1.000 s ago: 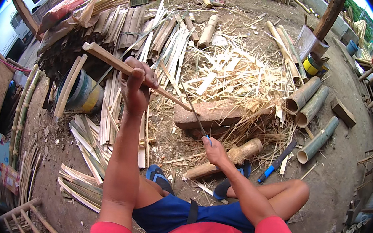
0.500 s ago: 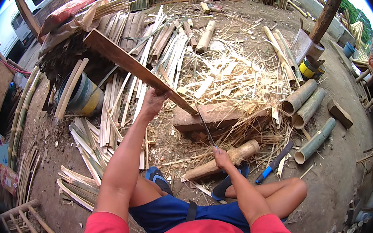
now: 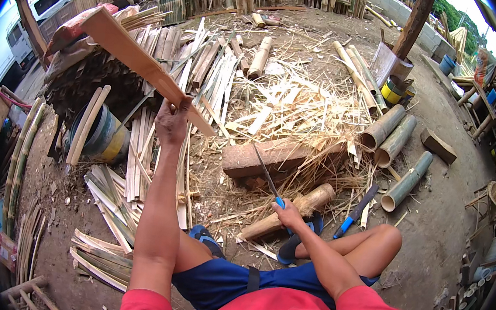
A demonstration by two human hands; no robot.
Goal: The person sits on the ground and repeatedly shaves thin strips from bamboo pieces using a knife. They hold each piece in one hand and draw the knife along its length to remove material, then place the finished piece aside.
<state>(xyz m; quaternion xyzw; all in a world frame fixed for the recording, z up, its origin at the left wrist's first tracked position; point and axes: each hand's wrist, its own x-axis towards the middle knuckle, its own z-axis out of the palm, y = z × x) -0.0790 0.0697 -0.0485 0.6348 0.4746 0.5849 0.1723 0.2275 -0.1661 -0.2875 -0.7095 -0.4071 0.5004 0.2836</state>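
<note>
Holding a long, flat, pale brown slat (image 3: 131, 50) aloft, my left hand (image 3: 171, 120) is clamped around it near its lower end; the far end rises toward the upper left. The slat is in the air, to the left of a thick wooden block (image 3: 275, 157) and apart from it. My right hand (image 3: 292, 214) is closed on the blue handle of a long knife (image 3: 266, 173), its blade slanting up over the block; I cannot tell whether the tip touches. A slip of that blade could cut my left hand, I judge, because its grip sits close to the slat's knife-side end. My right foot (image 3: 288, 249), near the knife hand, is exposed too. Loose shavings (image 3: 302, 109) draping the block could let a braced slat slide.
</note>
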